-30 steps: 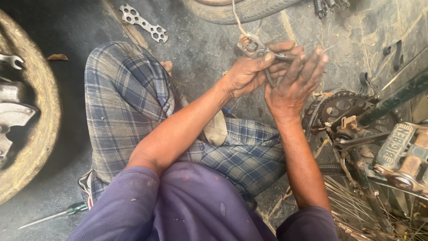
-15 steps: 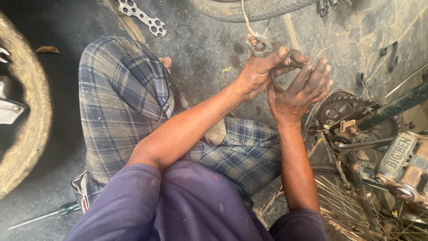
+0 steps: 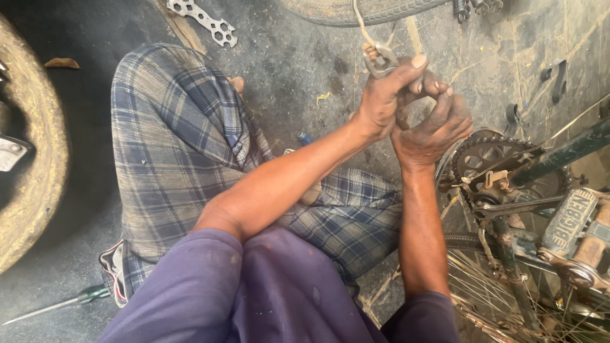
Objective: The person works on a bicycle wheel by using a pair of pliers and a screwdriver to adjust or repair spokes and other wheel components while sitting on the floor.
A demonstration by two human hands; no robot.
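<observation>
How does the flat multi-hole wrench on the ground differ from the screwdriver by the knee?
The flat wrench is a wide, pale metal plate pierced with several holes, lying at the top of the view beyond the plaid-covered knee. The screwdriver is a thin shaft with a green handle, lying at the bottom left. Both rest on the dirty ground, away from the left hand and right hand.

At your 4 o'clock, 1 label shows: a rectangular, embossed grey-green pedal block [image 3: 569, 219], tilted, lettering raised on its face.
</observation>
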